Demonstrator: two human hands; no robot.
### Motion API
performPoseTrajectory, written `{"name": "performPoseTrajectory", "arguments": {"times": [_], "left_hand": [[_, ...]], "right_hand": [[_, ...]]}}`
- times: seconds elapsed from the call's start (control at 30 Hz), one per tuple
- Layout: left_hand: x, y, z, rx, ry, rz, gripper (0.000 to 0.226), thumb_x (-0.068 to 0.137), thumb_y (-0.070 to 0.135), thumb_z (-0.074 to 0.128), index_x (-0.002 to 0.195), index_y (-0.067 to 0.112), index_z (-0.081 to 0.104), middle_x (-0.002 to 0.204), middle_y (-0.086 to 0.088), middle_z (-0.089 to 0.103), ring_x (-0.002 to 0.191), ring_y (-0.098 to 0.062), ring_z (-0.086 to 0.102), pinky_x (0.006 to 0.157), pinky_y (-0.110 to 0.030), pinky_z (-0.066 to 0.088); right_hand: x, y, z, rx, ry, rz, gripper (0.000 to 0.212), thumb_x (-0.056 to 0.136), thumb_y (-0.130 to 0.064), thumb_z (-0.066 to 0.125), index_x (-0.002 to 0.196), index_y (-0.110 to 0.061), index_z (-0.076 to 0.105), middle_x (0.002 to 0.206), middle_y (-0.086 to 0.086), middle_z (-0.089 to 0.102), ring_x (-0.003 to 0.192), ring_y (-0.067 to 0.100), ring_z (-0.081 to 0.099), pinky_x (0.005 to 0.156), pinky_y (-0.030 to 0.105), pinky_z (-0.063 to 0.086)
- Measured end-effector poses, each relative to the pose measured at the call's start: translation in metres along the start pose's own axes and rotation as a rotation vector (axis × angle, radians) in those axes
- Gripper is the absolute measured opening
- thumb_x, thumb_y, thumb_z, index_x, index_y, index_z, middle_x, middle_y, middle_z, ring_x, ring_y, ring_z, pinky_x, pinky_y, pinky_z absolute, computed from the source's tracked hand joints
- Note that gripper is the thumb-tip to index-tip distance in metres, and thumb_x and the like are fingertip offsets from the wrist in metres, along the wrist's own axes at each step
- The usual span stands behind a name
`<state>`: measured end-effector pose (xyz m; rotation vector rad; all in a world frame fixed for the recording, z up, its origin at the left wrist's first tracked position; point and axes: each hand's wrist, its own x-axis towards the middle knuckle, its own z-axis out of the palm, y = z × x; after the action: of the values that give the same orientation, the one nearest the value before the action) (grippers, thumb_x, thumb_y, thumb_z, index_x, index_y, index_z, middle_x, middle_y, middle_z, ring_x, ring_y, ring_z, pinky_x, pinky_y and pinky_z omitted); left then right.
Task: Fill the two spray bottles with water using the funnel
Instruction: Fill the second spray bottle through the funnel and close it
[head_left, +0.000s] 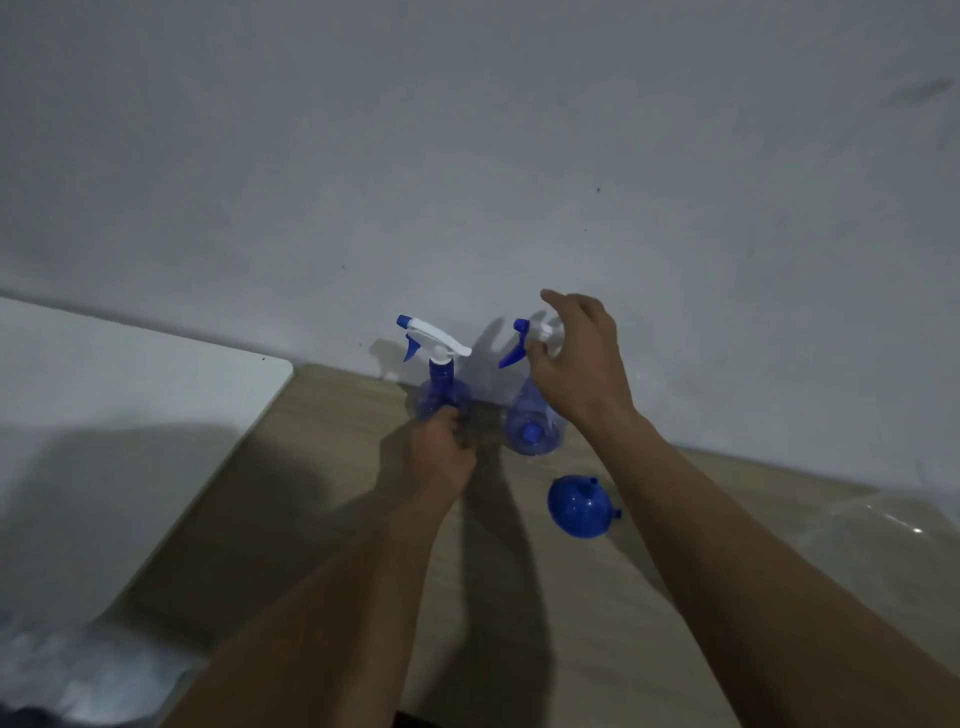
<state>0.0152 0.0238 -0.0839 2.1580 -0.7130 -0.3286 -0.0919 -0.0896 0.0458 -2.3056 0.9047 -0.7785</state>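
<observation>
Two bottles upright, nozzles leftward: left bottle (439, 393) gripped by left hand (441, 457), right bottle (535, 436) (sprayer) by right hand (576, 358). One funnel (582, 508), spout up.

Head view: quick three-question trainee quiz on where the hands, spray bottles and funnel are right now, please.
1. True or false: the blue plastic funnel sits in a bottle's neck.
2. The right hand has its grip on: A) the funnel; B) the white trigger head of the right translucent blue spray bottle; C) nothing.
3. Fill in: the funnel's spout points ___ from the wooden table.
Key: 1 false; 2 B; 3 up.
</observation>
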Motion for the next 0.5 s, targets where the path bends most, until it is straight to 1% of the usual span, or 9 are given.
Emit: {"name": "performPoseTrajectory", "arguments": {"times": [0.03,0.07,0.17,0.27,0.33,0.37,0.4,0.43,0.5], "left_hand": [[0.000,-0.006,-0.008,0.008,-0.006,-0.023,0.021,0.081,0.005,0.066,0.098,0.017,0.062,0.092,-0.004,0.065,0.090,-0.028,0.064,0.085,-0.040,0.053],[-0.001,-0.006,-0.019,0.039,0.001,-0.042,0.023,0.083,0.009,0.067,0.104,0.017,0.062,0.098,-0.005,0.066,0.096,-0.028,0.064,0.088,-0.037,0.051],[0.011,-0.011,-0.039,0.086,0.056,-0.077,0.032,0.090,0.024,0.065,0.120,0.015,0.058,0.110,-0.004,0.066,0.101,-0.025,0.063,0.082,-0.028,0.043],[0.031,-0.022,-0.044,0.072,-0.009,-0.022,0.038,0.090,0.026,0.069,0.123,0.016,0.054,0.112,0.005,0.061,0.107,-0.021,0.061,0.077,-0.017,0.045],[0.042,-0.024,-0.048,-0.025,-0.082,0.043,0.043,0.092,0.016,0.067,0.132,0.012,0.051,0.126,-0.002,0.060,0.117,-0.027,0.058,0.071,-0.019,0.054],[0.048,-0.026,-0.053,0.025,-0.116,0.108,0.048,0.092,0.016,0.066,0.137,0.011,0.049,0.134,-0.007,0.057,0.120,-0.029,0.056,0.073,-0.020,0.057],[0.052,-0.027,-0.056,0.086,-0.174,0.146,0.058,0.091,0.021,0.069,0.142,0.012,0.044,0.141,-0.009,0.052,0.123,-0.028,0.053,0.081,-0.018,0.054],[0.054,-0.028,-0.057,0.161,-0.206,0.162,0.067,0.089,0.029,0.070,0.147,0.015,0.039,0.144,-0.007,0.048,0.126,-0.028,0.051,0.092,-0.023,0.048],[0.060,-0.031,-0.062,0.313,-0.181,0.228,0.072,0.088,0.039,0.068,0.150,0.022,0.035,0.144,-0.005,0.049,0.127,-0.027,0.051,0.101,-0.033,0.042]], "right_hand": [[-0.001,-0.009,0.003,-0.020,0.023,-0.038,0.053,0.094,-0.015,0.062,0.145,-0.020,0.048,0.147,0.006,0.042,0.140,0.021,0.035,0.103,0.021,0.033],[-0.002,-0.019,0.006,-0.033,0.046,-0.080,0.051,0.095,-0.013,0.061,0.144,-0.019,0.049,0.147,0.005,0.043,0.140,0.021,0.035,0.103,0.021,0.033],[0.001,-0.047,0.024,-0.062,0.068,-0.189,0.048,0.096,-0.006,0.057,0.142,-0.014,0.050,0.143,0.005,0.048,0.136,0.020,0.040,0.104,0.027,0.041],[0.009,-0.066,0.048,-0.110,-0.048,-0.158,0.049,0.098,-0.006,0.052,0.145,-0.017,0.047,0.146,0.004,0.048,0.131,0.021,0.048,0.103,0.028,0.042],[0.012,-0.069,0.065,-0.169,-0.146,-0.082,0.054,0.099,-0.006,0.051,0.150,-0.019,0.040,0.151,0.004,0.043,0.131,0.021,0.050,0.101,0.027,0.041],[0.013,-0.069,0.073,-0.193,-0.192,-0.045,0.056,0.099,-0.006,0.051,0.152,-0.019,0.037,0.152,0.005,0.042,0.131,0.022,0.050,0.102,0.029,0.042],[0.013,-0.068,0.080,-0.216,-0.231,-0.017,0.058,0.100,-0.007,0.051,0.154,-0.019,0.034,0.151,0.007,0.043,0.131,0.024,0.050,0.102,0.032,0.043],[0.013,-0.067,0.086,-0.245,-0.264,0.005,0.060,0.100,-0.008,0.052,0.155,-0.020,0.032,0.148,0.009,0.045,0.129,0.026,0.051,0.102,0.035,0.045],[0.013,-0.063,0.096,-0.310,-0.295,0.029,0.061,0.100,-0.009,0.055,0.155,-0.022,0.032,0.139,0.010,0.052,0.123,0.027,0.055,0.099,0.036,0.049]]}}
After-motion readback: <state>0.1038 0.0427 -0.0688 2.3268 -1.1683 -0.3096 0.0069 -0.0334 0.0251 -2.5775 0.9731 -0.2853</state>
